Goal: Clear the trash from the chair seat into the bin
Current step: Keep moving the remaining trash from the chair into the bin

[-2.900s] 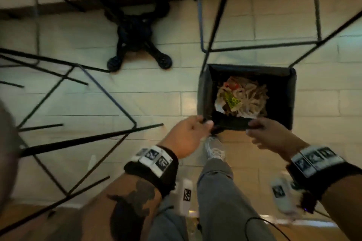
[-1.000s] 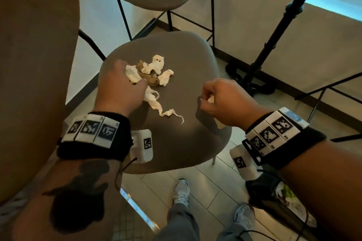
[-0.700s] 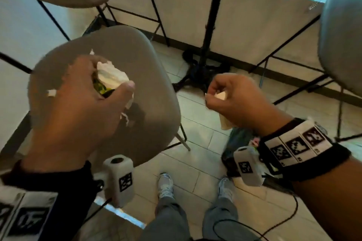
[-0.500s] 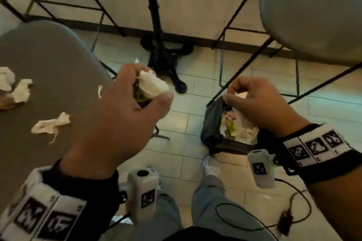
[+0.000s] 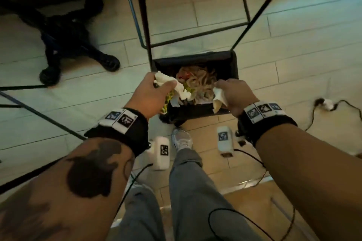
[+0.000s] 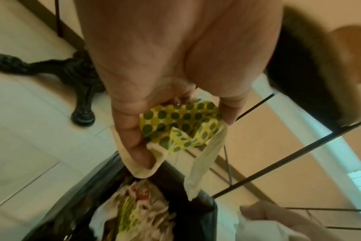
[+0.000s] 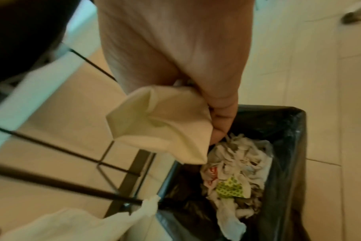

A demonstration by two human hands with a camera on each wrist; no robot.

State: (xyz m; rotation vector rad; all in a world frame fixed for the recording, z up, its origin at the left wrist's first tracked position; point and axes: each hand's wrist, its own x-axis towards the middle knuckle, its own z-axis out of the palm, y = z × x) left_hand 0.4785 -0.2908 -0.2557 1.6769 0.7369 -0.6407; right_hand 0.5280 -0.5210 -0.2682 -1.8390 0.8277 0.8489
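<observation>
A black-lined bin (image 5: pixel 234 65) (image 7: pixel 286 146) stands on the tiled floor, part full of crumpled paper. My left hand (image 5: pixel 156 88) (image 6: pixel 175 124) hangs over the bin's near left corner, gripping a wad of white tissue (image 5: pixel 180 90) and yellow dotted wrapper (image 6: pixel 181 120). My right hand (image 5: pixel 225 92) (image 7: pixel 214 117) is over the bin's near right side, pinching a folded white napkin (image 5: pixel 218 98) (image 7: pixel 159 124). The chair seat is out of view.
Black metal chair legs (image 5: pixel 145 15) rise just behind and left of the bin. A black cast table base (image 5: pixel 64 45) sits on the floor at far left. A white plug with cable (image 5: pixel 325 103) lies right. My shoe (image 5: pixel 182 141) is just before the bin.
Both hands picked trash off the chair seat, then swung right and down with it. They now hang over the bin, each still holding its paper.
</observation>
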